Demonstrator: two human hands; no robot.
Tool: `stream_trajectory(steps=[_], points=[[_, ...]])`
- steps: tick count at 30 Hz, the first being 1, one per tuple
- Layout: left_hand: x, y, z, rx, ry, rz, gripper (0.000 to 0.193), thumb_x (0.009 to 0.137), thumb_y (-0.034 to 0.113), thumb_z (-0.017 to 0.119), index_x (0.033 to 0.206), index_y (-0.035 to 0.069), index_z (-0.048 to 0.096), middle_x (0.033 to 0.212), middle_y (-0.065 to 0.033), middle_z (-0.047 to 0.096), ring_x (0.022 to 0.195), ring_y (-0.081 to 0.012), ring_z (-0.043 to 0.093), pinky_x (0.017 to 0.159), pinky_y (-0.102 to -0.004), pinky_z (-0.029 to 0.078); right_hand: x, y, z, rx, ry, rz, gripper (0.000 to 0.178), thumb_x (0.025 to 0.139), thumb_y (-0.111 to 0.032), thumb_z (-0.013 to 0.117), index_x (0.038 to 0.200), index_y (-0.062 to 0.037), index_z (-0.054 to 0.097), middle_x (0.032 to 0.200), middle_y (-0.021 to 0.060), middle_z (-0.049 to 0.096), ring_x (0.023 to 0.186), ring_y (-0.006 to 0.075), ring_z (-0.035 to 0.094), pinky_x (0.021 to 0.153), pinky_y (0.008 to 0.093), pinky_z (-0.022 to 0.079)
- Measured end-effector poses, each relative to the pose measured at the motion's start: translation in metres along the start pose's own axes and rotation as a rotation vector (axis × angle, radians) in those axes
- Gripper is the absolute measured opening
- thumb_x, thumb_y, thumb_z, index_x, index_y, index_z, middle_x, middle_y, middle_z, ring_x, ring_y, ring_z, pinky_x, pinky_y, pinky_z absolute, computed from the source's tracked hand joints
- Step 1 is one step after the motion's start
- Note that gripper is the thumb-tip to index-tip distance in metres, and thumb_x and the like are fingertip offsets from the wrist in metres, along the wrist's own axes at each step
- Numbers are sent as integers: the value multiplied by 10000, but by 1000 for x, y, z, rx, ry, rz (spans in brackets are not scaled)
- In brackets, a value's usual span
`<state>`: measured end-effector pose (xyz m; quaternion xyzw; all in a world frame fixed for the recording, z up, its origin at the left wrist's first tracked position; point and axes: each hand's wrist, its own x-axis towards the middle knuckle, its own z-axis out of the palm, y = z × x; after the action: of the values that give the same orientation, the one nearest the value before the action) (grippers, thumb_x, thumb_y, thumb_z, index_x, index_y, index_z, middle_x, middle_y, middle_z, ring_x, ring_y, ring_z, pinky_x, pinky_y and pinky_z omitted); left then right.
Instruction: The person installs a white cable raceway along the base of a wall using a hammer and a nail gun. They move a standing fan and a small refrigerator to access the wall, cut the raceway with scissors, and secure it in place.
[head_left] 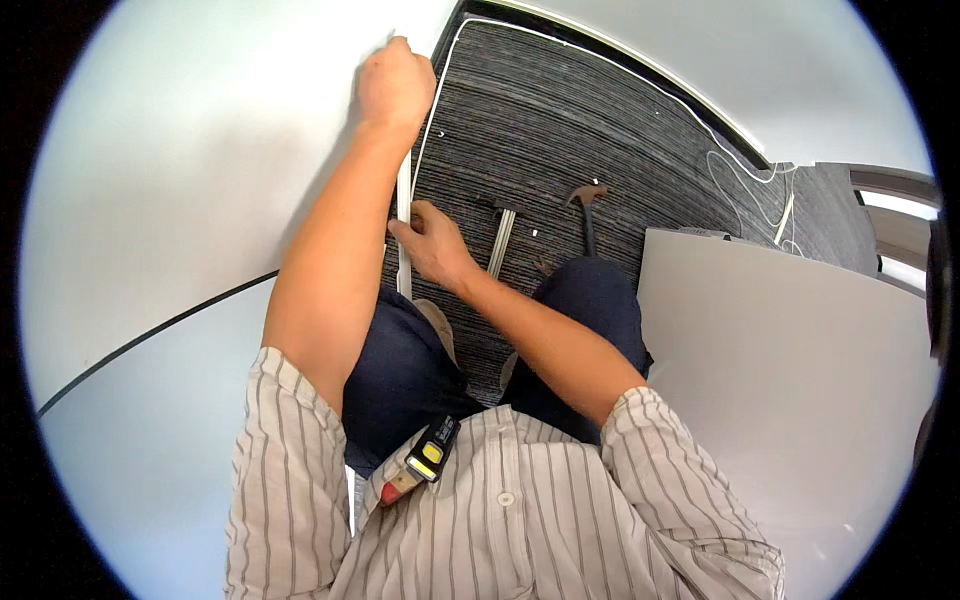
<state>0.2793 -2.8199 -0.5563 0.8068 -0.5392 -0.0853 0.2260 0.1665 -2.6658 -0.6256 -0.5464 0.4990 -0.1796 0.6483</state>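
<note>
A long, narrow white strip, which looks like plastic cable trunking (404, 180), stands along the white wall panel beside my left leg. My right hand (438, 248) pinches it low down, thumb on one side and fingers on the other. Farther up, my left hand (393, 88) is closed against the panel near the floor's far left corner. Its fingers face away, so what they grip is hidden; a small pale tip shows just beyond the knuckles. A white cable (425, 135) runs close by, up from my right hand and along the skirting.
On the dark striped carpet (530, 100) lie a claw hammer (588, 215), several pale trunking lengths (501, 243) and small white scraps. A grey-white cabinet (780, 340) stands at my right, with loose white cables (778, 215) behind it. A small black light (432, 452) hangs on my shirt.
</note>
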Motion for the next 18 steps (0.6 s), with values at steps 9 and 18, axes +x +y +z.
stream_trajectory(steps=[9,18], points=[[-51,2,-57,40,-665,42,436,885,349,557,979,-63,666,863,-296,657,837,-420,661,780,-460,522,126,56,-18,305,213,-198,400,941,-245,571,1154,93,582,868,135,678,746,164,638,667,317,512],[-163,-97,-29,195,-721,-136,442,876,322,635,885,-119,634,899,-325,636,847,-436,646,797,-478,516,223,-5,-30,544,161,85,432,1013,-253,483,1273,92,469,994,143,647,769,173,635,656,312,561]])
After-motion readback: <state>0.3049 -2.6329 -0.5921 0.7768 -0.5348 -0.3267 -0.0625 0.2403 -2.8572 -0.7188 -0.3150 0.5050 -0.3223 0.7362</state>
